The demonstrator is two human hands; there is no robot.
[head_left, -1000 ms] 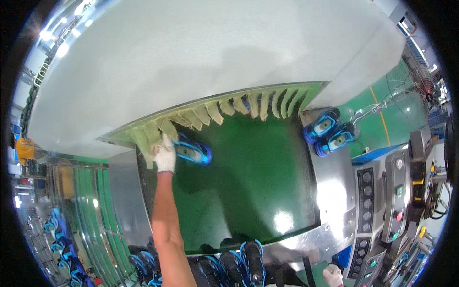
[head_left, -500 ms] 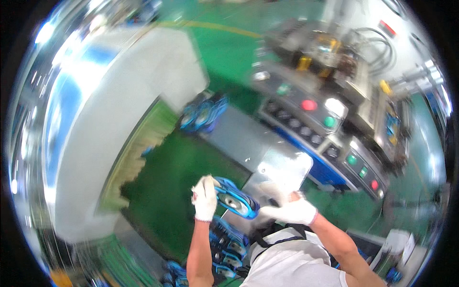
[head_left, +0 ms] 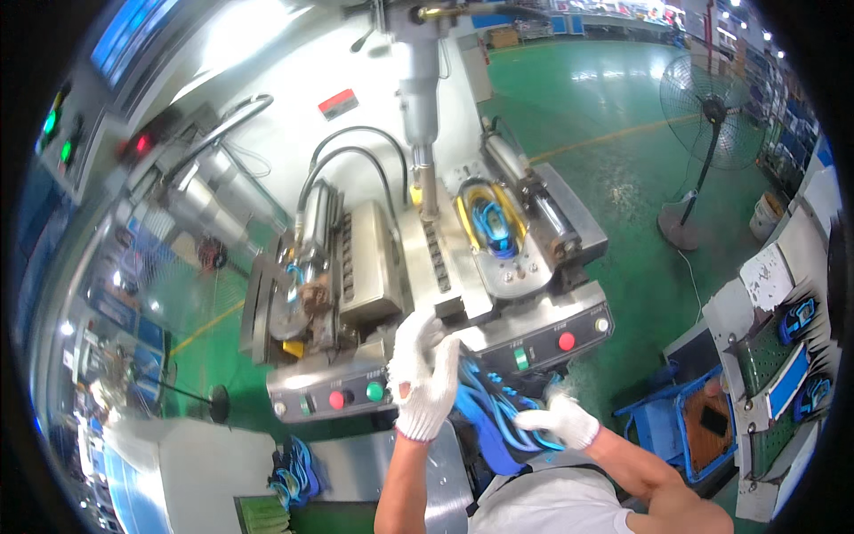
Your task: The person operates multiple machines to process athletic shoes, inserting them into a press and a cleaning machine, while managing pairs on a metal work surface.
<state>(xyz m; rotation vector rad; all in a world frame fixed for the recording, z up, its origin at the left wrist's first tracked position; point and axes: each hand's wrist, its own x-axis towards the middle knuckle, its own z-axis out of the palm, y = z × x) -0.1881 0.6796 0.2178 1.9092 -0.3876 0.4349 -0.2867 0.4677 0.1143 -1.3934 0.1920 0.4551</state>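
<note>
Blue and black shoes (head_left: 487,411) are bunched together in front of my body, between my two hands; how many is hard to tell. My right hand (head_left: 566,420), in a white knitted glove, grips them from the right side, its fingers over their edge. In a matching glove, my left hand (head_left: 423,378) is raised beside them, thumb and fingers apart, with nothing visible in it. It overlaps the front edge of a metal pressing machine (head_left: 374,267). Another blue shoe (head_left: 491,227) sits in a yellow-rimmed holder on that machine's right side.
Red and green buttons line the machine's front panel (head_left: 418,378). More blue shoes (head_left: 295,472) lie at the left end of a grey metal shelf (head_left: 356,458). On the right stand a pedestal fan (head_left: 712,111), a blue stool (head_left: 654,427) and a rack (head_left: 756,374) holding shoes.
My view has swung round to face the machine. My left hand has let go of the shoe it held and risen toward the panel. My right hand now grips the shoes.
</note>
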